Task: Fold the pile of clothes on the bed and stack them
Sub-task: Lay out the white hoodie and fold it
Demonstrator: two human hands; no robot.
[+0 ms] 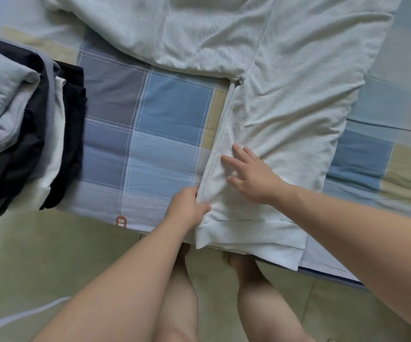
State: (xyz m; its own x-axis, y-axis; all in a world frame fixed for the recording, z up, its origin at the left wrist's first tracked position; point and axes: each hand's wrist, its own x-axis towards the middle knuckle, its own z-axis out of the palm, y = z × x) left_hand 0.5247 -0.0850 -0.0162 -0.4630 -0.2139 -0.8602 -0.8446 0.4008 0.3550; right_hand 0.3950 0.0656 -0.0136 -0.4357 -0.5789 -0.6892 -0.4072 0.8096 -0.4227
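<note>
We find the left hand (189,206) gripping the side edge of the white sweatshirt (286,107) near its hem. The right hand (251,176) presses flat on it, fingers spread. The sweatshirt lies spread on the bed (169,107), unfolded. The folded stack (26,124) sits well apart, left. We judge this garment, at least, outstanding.

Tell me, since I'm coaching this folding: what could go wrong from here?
1. The hem of the white garment hangs past the edge of the bed; it might slide off if the left hand, pinching its side edge, lets go.
2. Wrinkles around the flat right hand could get folded in.
3. The folded stack looks slanted near the bed's edge and might topple.
</note>
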